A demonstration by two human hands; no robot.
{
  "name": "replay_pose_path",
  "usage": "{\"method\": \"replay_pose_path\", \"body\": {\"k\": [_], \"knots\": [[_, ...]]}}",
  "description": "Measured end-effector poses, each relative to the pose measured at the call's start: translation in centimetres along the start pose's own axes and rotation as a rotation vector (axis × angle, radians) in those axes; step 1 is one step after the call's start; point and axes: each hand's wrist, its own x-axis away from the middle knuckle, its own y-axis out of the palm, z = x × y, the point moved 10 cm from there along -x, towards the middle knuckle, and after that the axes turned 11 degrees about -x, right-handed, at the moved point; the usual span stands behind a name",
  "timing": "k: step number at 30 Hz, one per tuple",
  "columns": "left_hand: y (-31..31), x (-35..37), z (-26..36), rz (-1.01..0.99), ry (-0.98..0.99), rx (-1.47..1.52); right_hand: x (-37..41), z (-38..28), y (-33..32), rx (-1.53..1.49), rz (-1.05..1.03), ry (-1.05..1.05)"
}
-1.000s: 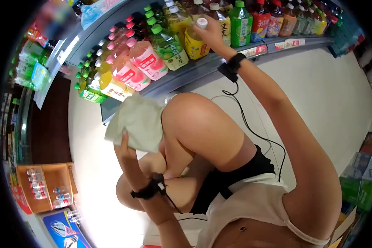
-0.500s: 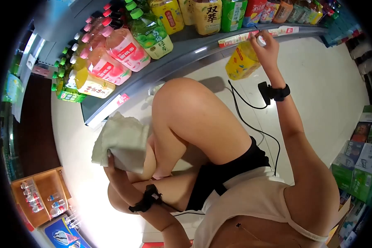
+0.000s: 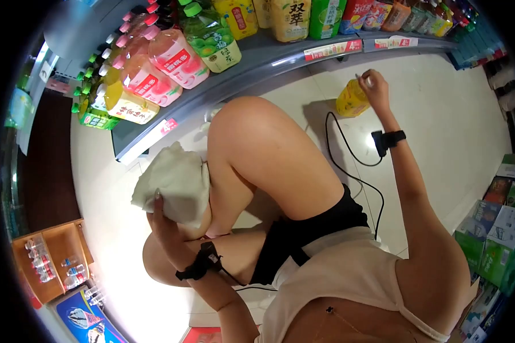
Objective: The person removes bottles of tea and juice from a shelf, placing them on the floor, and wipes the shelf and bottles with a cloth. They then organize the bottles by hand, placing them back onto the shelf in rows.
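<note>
My right hand [image 3: 377, 90] is closed around the white cap end of a large yellow drink bottle [image 3: 352, 100]. The bottle is low over the tiled floor, its body pointing away to the left of the hand. A pale, folded cloth [image 3: 174, 180] is gripped in my left hand [image 3: 161, 212], with the thumb lying on top of it. The cloth hangs beside my bent leg, below the end of the drinks shelf [image 3: 133, 143]. Each wrist wears a black band with a small device.
Rows of pink, green and yellow bottles [image 3: 179, 60] line the shelf, with price tags [image 3: 333, 50] on its front edge. A black cable [image 3: 349, 167] loops across the floor [image 3: 435, 108]. Cartons [image 3: 500, 234] are stacked at right; a wooden rack [image 3: 51, 263] with small bottles stands lower left.
My right hand has carried the yellow bottle away from the shelf edge, down and to the right. My left hand and the cloth have shifted slightly up and right.
</note>
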Motion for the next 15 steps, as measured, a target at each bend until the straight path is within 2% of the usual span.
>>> {"method": "replay_pose_path", "body": {"k": [3, 9, 15], "knots": [[1.6, 1.2, 1.0, 0.021, 0.018, 0.023, 1.6, -0.8, -0.7, 0.014, 0.189, 0.004], [-0.2, 2.3, 1.0, 0.078, 0.061, 0.066, 1.4, -0.1, -1.0, -0.027, 0.165, 0.064], [-2.4, 7.1, 1.7, 0.22, 0.149, 0.11, 1.3, -0.9, -1.2, 0.026, 0.164, -0.007]]}}
